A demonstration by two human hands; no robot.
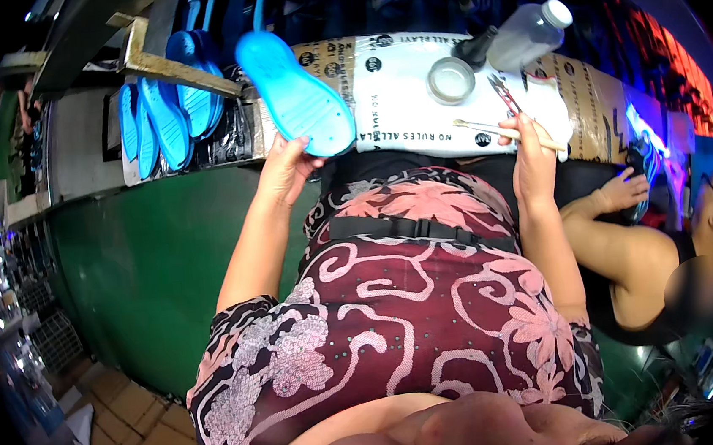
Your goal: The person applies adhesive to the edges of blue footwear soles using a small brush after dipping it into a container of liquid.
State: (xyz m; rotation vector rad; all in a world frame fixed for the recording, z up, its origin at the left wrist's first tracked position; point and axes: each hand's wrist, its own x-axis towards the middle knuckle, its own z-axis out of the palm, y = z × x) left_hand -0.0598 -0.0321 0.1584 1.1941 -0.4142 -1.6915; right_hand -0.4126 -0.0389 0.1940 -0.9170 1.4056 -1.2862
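My left hand (286, 171) grips the heel end of a bright blue shoe sole (299, 100), thumb on its upper face. The sole is tilted up over the near edge of the work surface, toe end pointing away. In my right hand (533, 160) is a small brush (484, 126) with a pale handle, its bristles pointing left over the white covering (402, 117). Just beyond those fingers, red-handled snips (505, 95) lie on the covering. A round clear jar (450, 81) stands a little farther off, its contents hard to make out.
Several blue soles (166, 125) stand in a row at the left, beside a worn metal bracket (173, 69). A white-capped translucent bottle (527, 36) and a dark bottle (477, 48) stand behind the jar. At the right sits another person, one hand (625, 190) near the table.
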